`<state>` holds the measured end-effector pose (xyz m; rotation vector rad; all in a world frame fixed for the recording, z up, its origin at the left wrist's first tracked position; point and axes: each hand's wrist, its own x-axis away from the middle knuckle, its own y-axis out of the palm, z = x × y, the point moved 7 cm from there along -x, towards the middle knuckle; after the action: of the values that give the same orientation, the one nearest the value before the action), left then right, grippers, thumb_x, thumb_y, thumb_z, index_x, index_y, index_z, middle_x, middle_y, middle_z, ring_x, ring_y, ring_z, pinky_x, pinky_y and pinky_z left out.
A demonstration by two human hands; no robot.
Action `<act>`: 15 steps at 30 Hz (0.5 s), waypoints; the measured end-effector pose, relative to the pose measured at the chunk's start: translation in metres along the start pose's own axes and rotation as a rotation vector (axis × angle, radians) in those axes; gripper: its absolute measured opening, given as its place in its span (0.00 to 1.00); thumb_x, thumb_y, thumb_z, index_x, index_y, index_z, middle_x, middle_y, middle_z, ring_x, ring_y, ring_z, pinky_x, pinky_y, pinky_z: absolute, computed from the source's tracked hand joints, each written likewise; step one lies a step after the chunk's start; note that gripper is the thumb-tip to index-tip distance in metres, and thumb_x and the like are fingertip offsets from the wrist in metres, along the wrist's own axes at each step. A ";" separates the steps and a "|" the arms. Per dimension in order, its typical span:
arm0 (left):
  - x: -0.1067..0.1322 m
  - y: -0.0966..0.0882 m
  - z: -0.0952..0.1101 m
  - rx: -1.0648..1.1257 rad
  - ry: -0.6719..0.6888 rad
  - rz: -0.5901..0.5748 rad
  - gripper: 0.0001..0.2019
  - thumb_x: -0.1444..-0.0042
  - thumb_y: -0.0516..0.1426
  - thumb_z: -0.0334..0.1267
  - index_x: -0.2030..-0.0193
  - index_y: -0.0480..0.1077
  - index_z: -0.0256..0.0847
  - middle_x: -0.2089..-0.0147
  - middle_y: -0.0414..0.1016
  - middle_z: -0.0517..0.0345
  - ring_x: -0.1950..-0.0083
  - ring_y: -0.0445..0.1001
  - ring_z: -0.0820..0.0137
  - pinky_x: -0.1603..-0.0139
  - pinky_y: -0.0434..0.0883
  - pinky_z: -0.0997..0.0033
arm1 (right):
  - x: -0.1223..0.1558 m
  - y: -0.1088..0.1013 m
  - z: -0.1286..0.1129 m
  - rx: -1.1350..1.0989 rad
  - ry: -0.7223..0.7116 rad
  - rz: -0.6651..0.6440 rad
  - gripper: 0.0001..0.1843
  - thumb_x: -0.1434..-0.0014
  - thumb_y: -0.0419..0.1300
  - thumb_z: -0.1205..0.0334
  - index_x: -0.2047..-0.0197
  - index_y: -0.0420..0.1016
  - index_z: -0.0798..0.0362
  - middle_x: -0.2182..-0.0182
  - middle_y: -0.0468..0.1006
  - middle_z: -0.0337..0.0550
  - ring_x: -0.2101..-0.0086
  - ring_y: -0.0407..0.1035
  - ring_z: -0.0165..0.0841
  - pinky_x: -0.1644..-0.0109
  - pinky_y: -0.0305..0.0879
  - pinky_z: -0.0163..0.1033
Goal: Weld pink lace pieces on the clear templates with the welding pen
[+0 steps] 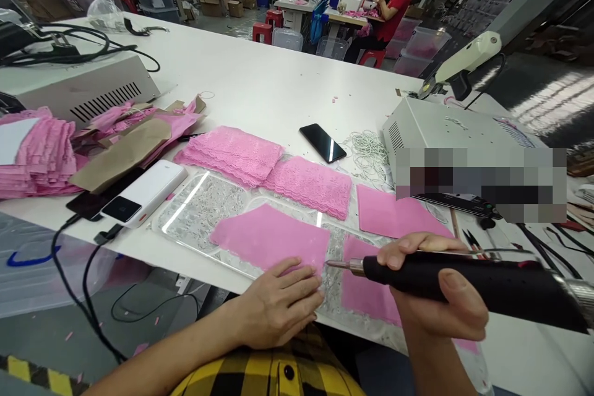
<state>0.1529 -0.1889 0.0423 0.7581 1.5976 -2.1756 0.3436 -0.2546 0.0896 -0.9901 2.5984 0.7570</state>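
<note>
My left hand [284, 303] lies flat, fingers stretched out, on the lower right part of a pink fabric piece [273, 232] with a scalloped left edge. That piece rests on a clear, scratched plastic board [185, 213]. My right hand [440, 297] is wrapped around a thick black handheld tool [431, 275] with a narrow metal tip. Pointing left, the tip sits at the fabric's right edge, just beyond my left fingers; whether it touches cannot be told. Another pink fabric piece [366, 291] lies under the tool, partly hidden by my right hand.
Behind the board are stacked pink lace pieces [232, 151], a phone [322, 142] and tangled thin cord [369, 151]. A grey box [431, 124] stands at right. At left are a white power bank [146, 192] with cables and pink bundles [37, 154]. A person [394, 12] sits sewing beyond.
</note>
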 end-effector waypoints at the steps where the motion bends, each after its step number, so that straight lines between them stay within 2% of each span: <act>1: -0.003 0.000 0.001 0.000 -0.001 0.003 0.11 0.37 0.54 0.33 0.49 0.70 0.33 0.51 0.78 0.49 0.44 0.72 0.65 0.35 0.63 0.60 | -0.004 -0.007 -0.004 0.014 -0.013 0.032 0.09 0.54 0.59 0.59 0.70 0.73 0.55 0.75 0.72 0.39 0.81 0.66 0.30 0.79 0.67 0.41; 4: -0.016 0.007 0.003 -0.020 -0.013 -0.005 0.11 0.37 0.54 0.32 0.50 0.70 0.33 0.50 0.77 0.49 0.44 0.72 0.64 0.36 0.63 0.59 | -0.016 -0.033 -0.013 0.072 -0.066 0.140 0.10 0.59 0.57 0.58 0.72 0.72 0.53 0.77 0.69 0.36 0.82 0.64 0.30 0.80 0.65 0.41; 8: -0.039 0.030 0.003 -0.098 -0.076 -0.049 0.11 0.36 0.52 0.32 0.50 0.70 0.34 0.49 0.77 0.49 0.42 0.71 0.61 0.38 0.65 0.55 | -0.027 -0.058 -0.010 0.110 -0.087 0.269 0.10 0.62 0.55 0.58 0.74 0.69 0.52 0.77 0.69 0.35 0.83 0.63 0.30 0.80 0.64 0.41; 12: -0.055 0.051 0.001 -0.150 -0.097 -0.084 0.12 0.34 0.50 0.35 0.49 0.70 0.34 0.46 0.75 0.47 0.41 0.69 0.58 0.40 0.66 0.53 | -0.028 -0.060 0.005 0.106 -0.030 0.312 0.09 0.61 0.56 0.58 0.73 0.65 0.52 0.76 0.68 0.34 0.82 0.63 0.29 0.78 0.65 0.41; 15: -0.058 0.056 -0.005 -0.173 -0.144 -0.080 0.13 0.35 0.50 0.34 0.48 0.70 0.33 0.44 0.73 0.46 0.40 0.68 0.59 0.41 0.66 0.55 | -0.026 -0.059 0.009 0.088 -0.021 0.320 0.10 0.61 0.56 0.58 0.72 0.65 0.52 0.76 0.68 0.34 0.82 0.64 0.29 0.78 0.66 0.41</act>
<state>0.2311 -0.2040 0.0327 0.4831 1.7393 -2.0604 0.4032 -0.2724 0.0705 -0.5438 2.7799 0.7105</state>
